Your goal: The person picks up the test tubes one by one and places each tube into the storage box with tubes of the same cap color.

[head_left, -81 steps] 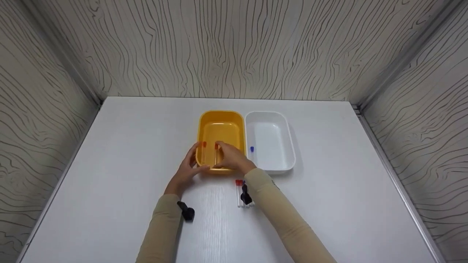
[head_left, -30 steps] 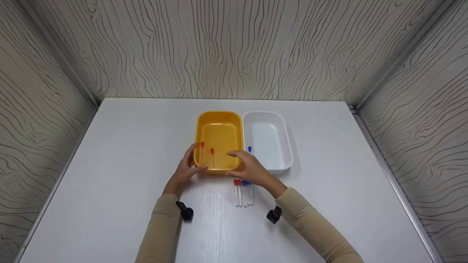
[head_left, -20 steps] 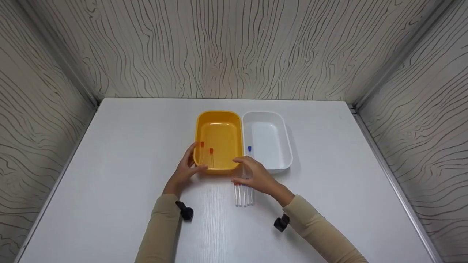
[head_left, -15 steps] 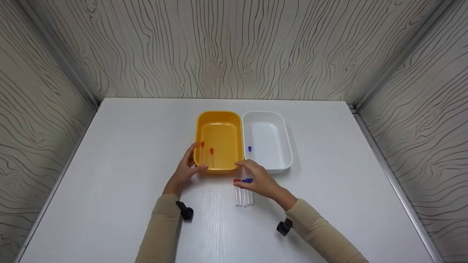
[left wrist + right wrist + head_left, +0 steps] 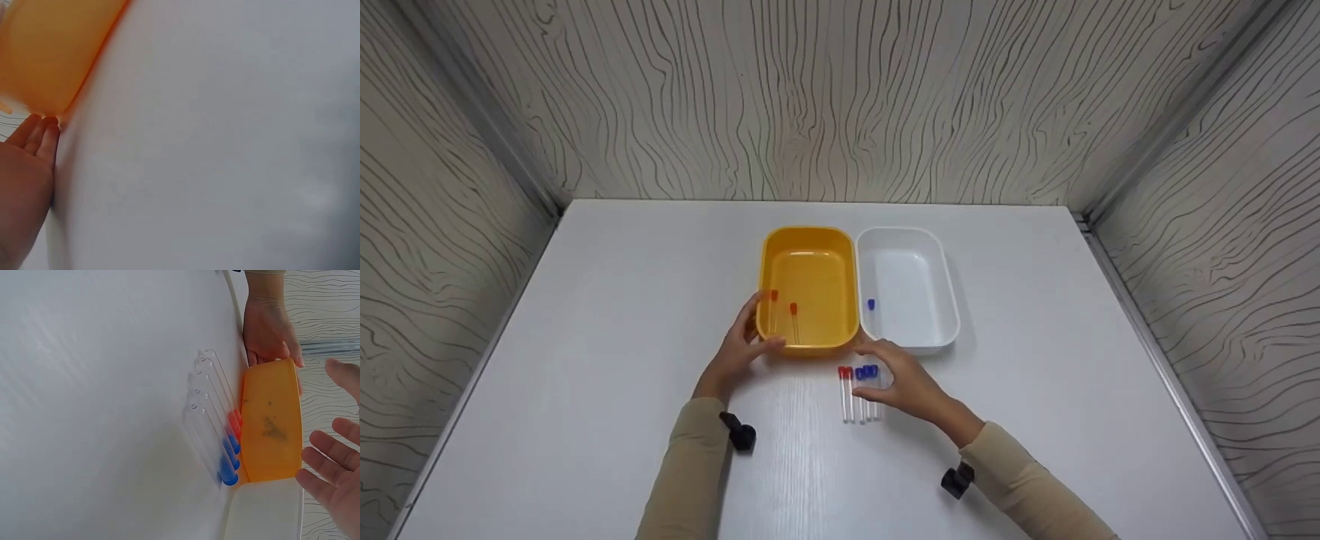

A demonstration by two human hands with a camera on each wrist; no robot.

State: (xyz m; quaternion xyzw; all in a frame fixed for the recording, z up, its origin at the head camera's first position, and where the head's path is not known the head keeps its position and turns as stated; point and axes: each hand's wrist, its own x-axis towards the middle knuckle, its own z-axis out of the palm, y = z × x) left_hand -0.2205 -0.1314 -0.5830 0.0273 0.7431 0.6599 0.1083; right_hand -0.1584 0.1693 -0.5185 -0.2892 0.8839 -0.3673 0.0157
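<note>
My left hand [image 5: 733,355] holds the near left corner of a yellow plastic tray [image 5: 819,274], its thumb on the front side and its fingers along the left wall. Two red-capped test tubes [image 5: 793,310] lie inside that tray. Over a row of clear tubes on the table, my right hand [image 5: 907,384] hovers with thumb and fingers spread apart and nothing between them. Red caps [image 5: 846,373] mark the row's left end and blue caps [image 5: 867,372] its right; the right wrist view shows the tubes [image 5: 211,382] lying side by side.
A white tray [image 5: 913,281] stands against the yellow one on its right, with one blue-capped tube [image 5: 871,304] inside. Both trays sit on a white table [image 5: 660,270], bounded by wood-patterned panels [image 5: 810,97] at the back and sides.
My right hand has let go of a red-capped tube in the yellow tray and drawn back right and nearer, over the row. The left hand stays at the tray's corner.
</note>
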